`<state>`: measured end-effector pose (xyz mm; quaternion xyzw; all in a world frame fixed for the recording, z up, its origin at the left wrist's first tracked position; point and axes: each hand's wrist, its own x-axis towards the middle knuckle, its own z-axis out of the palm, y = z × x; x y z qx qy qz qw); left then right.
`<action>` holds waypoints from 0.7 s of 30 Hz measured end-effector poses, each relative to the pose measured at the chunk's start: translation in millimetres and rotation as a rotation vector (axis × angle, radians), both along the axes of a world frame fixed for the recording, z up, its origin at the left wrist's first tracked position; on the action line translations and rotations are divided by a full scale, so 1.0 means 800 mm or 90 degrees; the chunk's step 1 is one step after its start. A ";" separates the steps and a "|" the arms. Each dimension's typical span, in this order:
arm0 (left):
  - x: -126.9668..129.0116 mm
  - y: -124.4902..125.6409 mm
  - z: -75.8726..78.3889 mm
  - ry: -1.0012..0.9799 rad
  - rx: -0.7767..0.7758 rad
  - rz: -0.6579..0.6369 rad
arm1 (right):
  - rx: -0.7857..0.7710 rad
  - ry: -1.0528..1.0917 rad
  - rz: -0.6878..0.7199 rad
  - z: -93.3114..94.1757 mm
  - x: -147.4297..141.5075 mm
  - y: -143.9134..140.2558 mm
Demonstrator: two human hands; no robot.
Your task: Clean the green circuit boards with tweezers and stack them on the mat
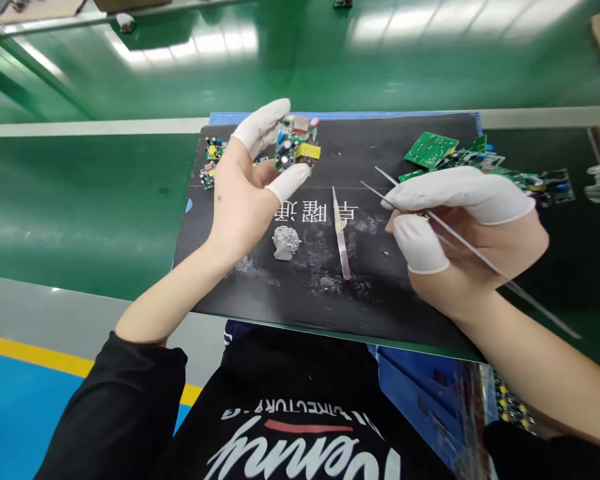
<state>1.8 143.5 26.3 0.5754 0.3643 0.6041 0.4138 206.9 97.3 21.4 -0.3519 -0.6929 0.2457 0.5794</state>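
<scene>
i'm looking down at a green conveyor belt [80,200] stretching far and wide across the scene, glare streaking its far part. a black mat [370,293] is lying on the near edge of the belt, centred in front of the person, with pale printed characters and grey smears on it.

on the right, far side of the mat, a pile of green circuit boards [480,163] is spreading toward the right edge; a smaller cluster of boards [211,160] is sitting at the mat's far left corner.

the left hand [245,193] is hovering over the left part of the mat, white cots on thumb and forefinger, pinching a small circuit board [296,143] with a yellow part between those two fingertips, held up above the mat, component side toward me.

the right hand [460,233] is hovering over the right part of the mat, also in finger cots, its thumb and forefinger pressing on a pair of tweezers [387,187]; the two thin tips are pointing left and far, slightly apart, well clear of the held board.

a grey lump of putty [286,241] is resting on the mat just near of the left hand. a second slim metal tool [341,233] is lying flat on the mat between the two hands, touching neither.
</scene>
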 end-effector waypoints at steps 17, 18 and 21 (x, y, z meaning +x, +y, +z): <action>-0.086 -0.148 -0.048 0.352 -0.233 0.160 | 0.048 -0.463 0.044 -0.017 0.023 -0.039; -0.091 -0.149 -0.053 0.407 -0.223 0.173 | -0.049 -0.345 0.109 -0.015 0.017 -0.069; -0.100 -0.154 -0.060 0.515 -0.154 0.208 | -0.525 0.036 0.495 -0.049 -0.010 -0.152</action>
